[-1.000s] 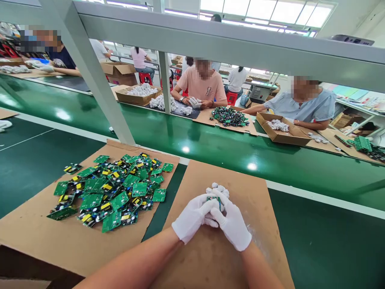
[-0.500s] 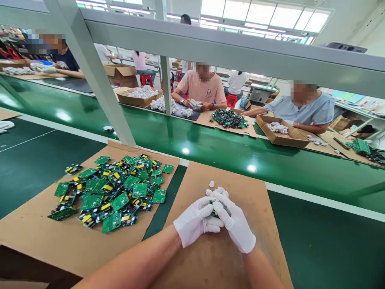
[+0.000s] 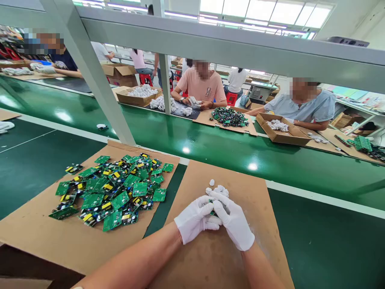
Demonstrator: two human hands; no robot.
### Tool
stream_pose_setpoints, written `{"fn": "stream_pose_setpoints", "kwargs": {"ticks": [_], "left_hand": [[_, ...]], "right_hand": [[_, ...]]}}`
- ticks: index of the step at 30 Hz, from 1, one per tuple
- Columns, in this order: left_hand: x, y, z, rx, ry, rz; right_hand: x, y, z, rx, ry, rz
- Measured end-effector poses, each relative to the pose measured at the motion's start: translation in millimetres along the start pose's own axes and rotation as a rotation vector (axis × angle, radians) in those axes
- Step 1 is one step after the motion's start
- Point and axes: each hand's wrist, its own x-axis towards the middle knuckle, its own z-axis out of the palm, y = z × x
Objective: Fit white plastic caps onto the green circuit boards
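My left hand, in a white glove, has its fingers wrapped round a small green circuit board. My right hand, also gloved, pinches the same board from the other side, and the fingers hide most of it. Just beyond my fingertips lies a small heap of white pieces, with one loose white piece behind it. Both hands are over a brown cardboard sheet.
A large pile of circuit boards covers the left cardboard. Beyond runs a green belt carrying a small white-topped item. A grey post rises at left. People work across the belt.
The white-topped item on the belt has moved left. Both my hands stay round the board with hardly any shift. In the background, a standing person has come into view behind the thin post.
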Motion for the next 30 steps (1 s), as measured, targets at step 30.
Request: {"fn": "stream_pose_setpoints", "kwargs": {"ticks": [30], "left_hand": [[-6,20,19.9,0.252,0.136,0.130]], "right_hand": [[-1,13,1,-0.228,0.093,-0.411]]}}
